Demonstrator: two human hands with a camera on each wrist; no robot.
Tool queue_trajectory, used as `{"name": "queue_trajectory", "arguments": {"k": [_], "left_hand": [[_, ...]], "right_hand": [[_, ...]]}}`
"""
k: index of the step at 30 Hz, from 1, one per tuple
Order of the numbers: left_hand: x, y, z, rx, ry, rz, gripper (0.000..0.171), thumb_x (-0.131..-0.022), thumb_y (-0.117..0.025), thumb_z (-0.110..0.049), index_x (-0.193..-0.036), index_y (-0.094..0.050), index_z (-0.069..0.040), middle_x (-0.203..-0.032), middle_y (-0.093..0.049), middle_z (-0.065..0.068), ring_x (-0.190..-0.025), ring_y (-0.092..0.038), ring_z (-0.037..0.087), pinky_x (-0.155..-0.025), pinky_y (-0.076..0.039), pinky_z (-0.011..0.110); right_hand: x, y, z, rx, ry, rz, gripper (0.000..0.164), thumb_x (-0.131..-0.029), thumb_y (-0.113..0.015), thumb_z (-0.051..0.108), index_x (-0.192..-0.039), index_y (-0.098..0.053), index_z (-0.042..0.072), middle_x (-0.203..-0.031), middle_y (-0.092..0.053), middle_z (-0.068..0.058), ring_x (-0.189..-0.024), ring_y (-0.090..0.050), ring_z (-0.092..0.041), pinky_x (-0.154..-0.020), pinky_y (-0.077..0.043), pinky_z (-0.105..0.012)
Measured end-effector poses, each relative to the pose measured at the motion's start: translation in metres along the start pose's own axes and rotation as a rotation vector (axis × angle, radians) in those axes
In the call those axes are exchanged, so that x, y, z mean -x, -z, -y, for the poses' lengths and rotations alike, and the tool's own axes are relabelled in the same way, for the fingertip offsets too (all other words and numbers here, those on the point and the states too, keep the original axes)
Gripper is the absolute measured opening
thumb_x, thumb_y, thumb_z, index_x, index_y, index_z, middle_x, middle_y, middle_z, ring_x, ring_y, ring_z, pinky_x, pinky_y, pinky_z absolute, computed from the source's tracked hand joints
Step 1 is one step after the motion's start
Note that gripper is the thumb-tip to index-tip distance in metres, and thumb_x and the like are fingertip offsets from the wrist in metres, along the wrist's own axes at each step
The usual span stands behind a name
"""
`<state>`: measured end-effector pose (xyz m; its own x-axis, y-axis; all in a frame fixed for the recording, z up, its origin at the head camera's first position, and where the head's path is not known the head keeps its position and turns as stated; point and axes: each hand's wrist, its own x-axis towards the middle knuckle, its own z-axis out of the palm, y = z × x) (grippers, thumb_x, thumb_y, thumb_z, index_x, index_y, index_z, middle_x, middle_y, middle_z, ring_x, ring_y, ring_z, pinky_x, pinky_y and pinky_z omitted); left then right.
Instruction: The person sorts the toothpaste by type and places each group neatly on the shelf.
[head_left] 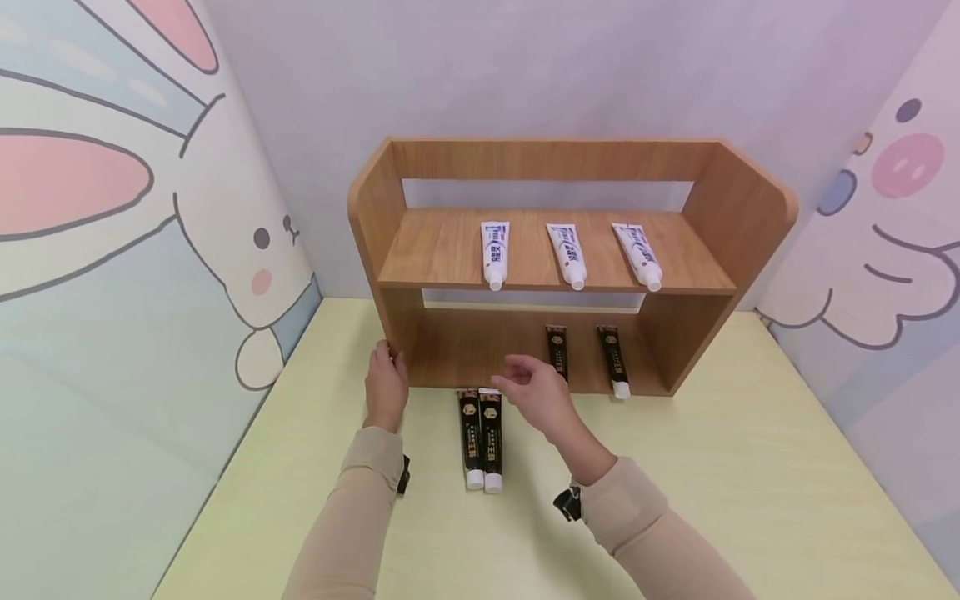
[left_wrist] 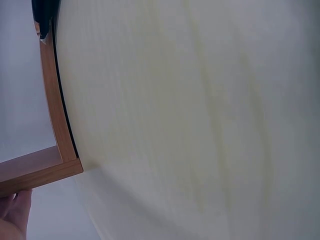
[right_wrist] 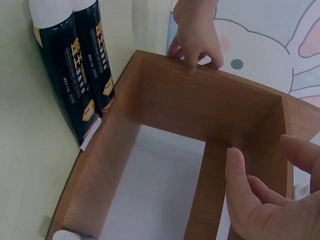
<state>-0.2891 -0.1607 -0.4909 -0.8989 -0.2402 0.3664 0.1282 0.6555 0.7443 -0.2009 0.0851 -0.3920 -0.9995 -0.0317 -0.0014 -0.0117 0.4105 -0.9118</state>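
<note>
My left hand (head_left: 386, 387) grips the front edge of the left side panel of a wooden two-tier shelf (head_left: 558, 158); its fingertips meet that panel (right_wrist: 165, 82) in the right wrist view. In front of the lower tier hovers my right hand (head_left: 540, 396), holding nothing, with thumb and fingers apart. Two black toothpaste tubes (head_left: 491, 442) with white caps lie side by side on the table, their flat ends at the shelf's front edge. On the lower tier, one black tube (head_left: 557, 343) is partly hidden by the right hand. Another black tube (head_left: 613, 358) lies farther right, cap over the edge.
Three white toothpaste tubes (head_left: 566, 254) lie spaced out on the upper tier, caps toward me. The pale yellow table (head_left: 750, 500) extends around the shelf. Cartoon-printed walls (head_left: 187, 375) stand at both sides, and a plain wall (head_left: 555, 67) is behind.
</note>
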Motion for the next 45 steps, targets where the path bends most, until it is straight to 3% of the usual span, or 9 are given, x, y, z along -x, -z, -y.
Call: {"name": "queue_trajectory", "arguments": {"k": [15, 34, 45], "left_hand": [[0.000, -0.006, 0.001, 0.010, 0.003, -0.001, 0.027, -0.103, -0.050, -0.014, -0.125, -0.044, 0.001, -0.114, -0.053, 0.022, -0.101, -0.060, 0.040, -0.082, -0.053, 0.052], [0.001, 0.000, 0.000, 0.008, 0.008, -0.008, 0.027, -0.102, -0.052, -0.012, -0.124, -0.045, 0.001, -0.114, -0.053, 0.022, -0.102, -0.060, 0.041, -0.083, -0.052, 0.052], [0.001, 0.000, 0.000, 0.006, 0.011, -0.004, 0.026, -0.102, -0.052, -0.012, -0.123, -0.045, 0.000, -0.115, -0.053, 0.021, -0.103, -0.060, 0.040, -0.084, -0.052, 0.053]], "right_hand": [[0.009, -0.017, -0.029, -0.002, -0.036, 0.018, 0.047, -0.088, -0.073, 0.015, -0.129, -0.058, -0.004, -0.100, -0.062, -0.008, -0.093, -0.061, -0.024, -0.069, -0.055, -0.031], [0.014, -0.035, -0.062, 0.049, -0.125, 0.016, 0.051, -0.087, -0.074, 0.015, -0.130, -0.056, -0.006, -0.101, -0.064, -0.010, -0.094, -0.063, -0.027, -0.070, -0.055, -0.036], [0.021, -0.043, -0.077, 0.109, -0.213, 0.120, 0.063, -0.087, -0.074, 0.020, -0.136, -0.047, -0.008, -0.109, -0.061, -0.016, -0.073, -0.063, -0.018, -0.071, -0.054, -0.040]]}}
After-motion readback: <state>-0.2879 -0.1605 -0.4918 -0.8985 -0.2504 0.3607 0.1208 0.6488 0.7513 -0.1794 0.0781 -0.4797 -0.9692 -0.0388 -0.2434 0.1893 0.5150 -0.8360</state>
